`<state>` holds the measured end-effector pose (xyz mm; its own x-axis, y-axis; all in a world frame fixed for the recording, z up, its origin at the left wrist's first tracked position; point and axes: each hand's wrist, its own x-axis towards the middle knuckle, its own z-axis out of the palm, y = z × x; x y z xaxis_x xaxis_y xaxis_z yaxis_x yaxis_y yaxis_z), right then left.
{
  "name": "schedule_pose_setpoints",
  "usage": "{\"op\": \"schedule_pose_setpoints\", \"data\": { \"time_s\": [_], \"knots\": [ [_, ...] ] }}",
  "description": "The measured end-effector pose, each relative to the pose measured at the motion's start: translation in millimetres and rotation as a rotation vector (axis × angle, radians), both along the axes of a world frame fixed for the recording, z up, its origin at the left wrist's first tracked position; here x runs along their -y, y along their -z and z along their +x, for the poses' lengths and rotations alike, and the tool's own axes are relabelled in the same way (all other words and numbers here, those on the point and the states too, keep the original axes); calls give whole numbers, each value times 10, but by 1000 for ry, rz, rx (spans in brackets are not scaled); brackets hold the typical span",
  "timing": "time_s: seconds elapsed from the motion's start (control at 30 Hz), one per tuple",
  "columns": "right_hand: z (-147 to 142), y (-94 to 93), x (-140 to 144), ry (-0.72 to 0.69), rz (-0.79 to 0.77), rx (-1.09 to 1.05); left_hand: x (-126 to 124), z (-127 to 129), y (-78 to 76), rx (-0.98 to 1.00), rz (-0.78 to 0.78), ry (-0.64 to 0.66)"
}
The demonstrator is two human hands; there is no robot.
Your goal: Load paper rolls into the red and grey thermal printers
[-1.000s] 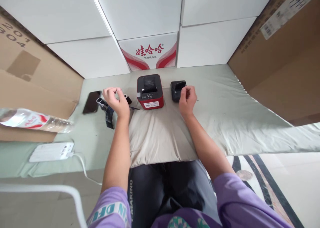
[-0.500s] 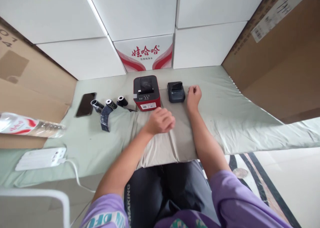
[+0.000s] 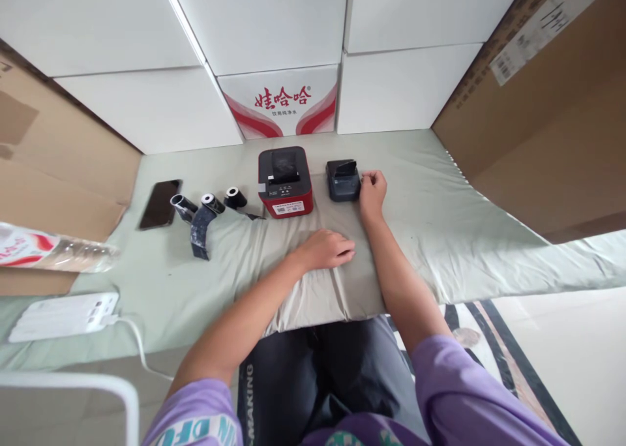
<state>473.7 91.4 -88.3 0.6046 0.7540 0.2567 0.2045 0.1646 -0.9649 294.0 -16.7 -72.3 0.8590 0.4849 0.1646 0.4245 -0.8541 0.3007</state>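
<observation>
A small black portable printer sits on the cloth with a dark flap or lid raised on its top. Beside its right side is my right hand, fingers curled in, tips at the printer's edge; whether something is between them is hidden. My left hand rests palm down on the cloth in front of the printers, fingers loosely bent and holding nothing. Left of the black printer stands a larger red and black receipt printer with a white label on its front.
Several dark paper rolls, one partly unwound, lie to the left near a phone. A white power bank with a cable, a water bottle and cardboard boxes flank the space. White cartons stand behind.
My right hand has moved slightly left and down, up to the black printer's side. My left hand has lowered and turned palm down onto the cloth, a little to the right.
</observation>
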Motion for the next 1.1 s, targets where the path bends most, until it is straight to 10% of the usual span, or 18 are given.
{"op": "schedule_pose_setpoints", "data": {
  "time_s": [1.1],
  "knots": [
    [-19, 96, -39, -94, -24, -57, -15, 5, -4, 2, -52, -21]
  ]
}}
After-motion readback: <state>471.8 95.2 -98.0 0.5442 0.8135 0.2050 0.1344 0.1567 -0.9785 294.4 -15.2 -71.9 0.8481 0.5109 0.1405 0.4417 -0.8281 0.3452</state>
